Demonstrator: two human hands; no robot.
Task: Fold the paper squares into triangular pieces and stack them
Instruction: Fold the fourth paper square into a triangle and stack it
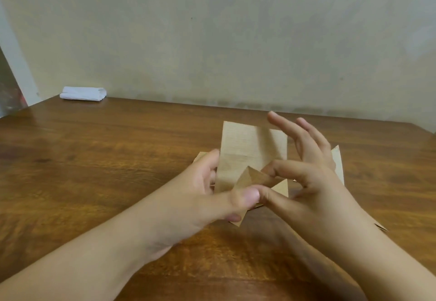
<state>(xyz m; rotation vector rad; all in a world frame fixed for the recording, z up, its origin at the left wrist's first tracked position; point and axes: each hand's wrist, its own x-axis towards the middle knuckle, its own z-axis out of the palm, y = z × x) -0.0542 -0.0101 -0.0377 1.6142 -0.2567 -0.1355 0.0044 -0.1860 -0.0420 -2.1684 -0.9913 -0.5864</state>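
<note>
A tan paper piece (250, 150) stands raised above the wooden table (94, 171), held between both hands. My left hand (203, 197) grips its lower left edge, thumb in front. My right hand (304, 178) pinches a folded-up corner (252, 178) of it between thumb and forefinger, while the other fingers spread upward. More tan paper lies flat beneath: an edge shows left of my left hand (200, 155), another to the right behind my right hand (337, 161), and a tip by my right forearm (381, 227).
A folded white cloth or tissue (82, 93) lies at the table's far left corner by the wall (212, 41). The table's left edge runs diagonally at the far left.
</note>
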